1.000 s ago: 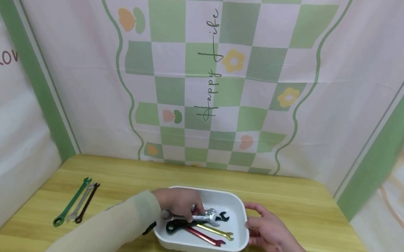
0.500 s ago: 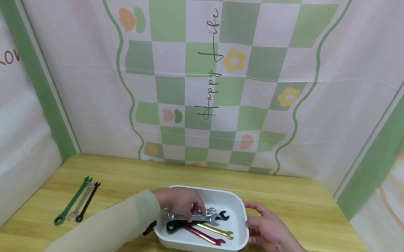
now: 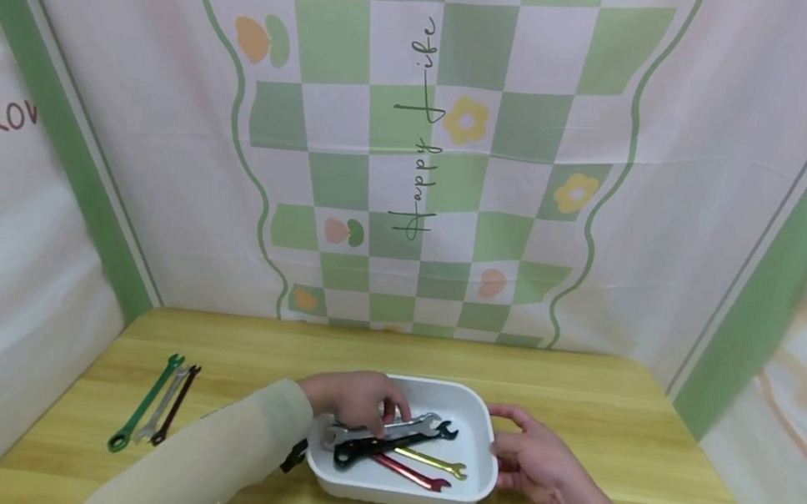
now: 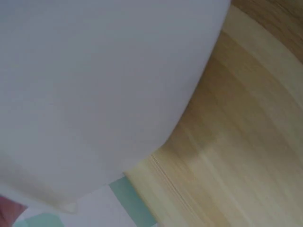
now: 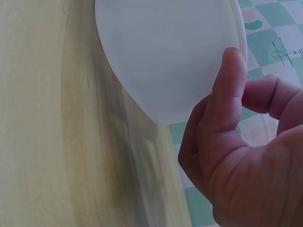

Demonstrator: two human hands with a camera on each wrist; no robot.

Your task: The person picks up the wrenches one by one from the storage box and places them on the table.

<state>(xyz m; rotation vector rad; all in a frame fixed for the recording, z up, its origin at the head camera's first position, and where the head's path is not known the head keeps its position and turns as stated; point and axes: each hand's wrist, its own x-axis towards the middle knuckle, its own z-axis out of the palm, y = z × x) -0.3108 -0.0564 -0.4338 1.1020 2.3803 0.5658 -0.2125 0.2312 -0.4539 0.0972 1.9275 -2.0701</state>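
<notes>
A white plastic bin (image 3: pixel 396 497) holds several combination wrenches. My left hand (image 3: pixel 355 400) reaches over its left side and pinches a silver wrench (image 3: pixel 406 430) in the pile. Under that wrench lies a black wrench (image 3: pixel 358 451), with a gold wrench (image 3: pixel 434 462) and a red wrench (image 3: pixel 414 476) toward the front. Another silver wrench shows partly behind the pinched one. My right hand (image 3: pixel 543 471) holds the bin's right end, its fingers bent at the rim and outer wall (image 5: pixel 175 56). The left wrist view shows mostly the bin's outer wall (image 4: pixel 94 94).
Left of the bin on the wooden table (image 3: pixel 583 392), a green wrench (image 3: pixel 145 404), a silver wrench (image 3: pixel 161 405) and a dark brown wrench (image 3: pixel 176 405) lie side by side. A checked cloth (image 3: pixel 424 204) hangs behind the table, with more cloth at both sides.
The pinched silver wrench has turned a little, its right end shifting toward the back, and more of the black wrench shows. The left hand has shifted slightly left. The right hand and bin stay put.
</notes>
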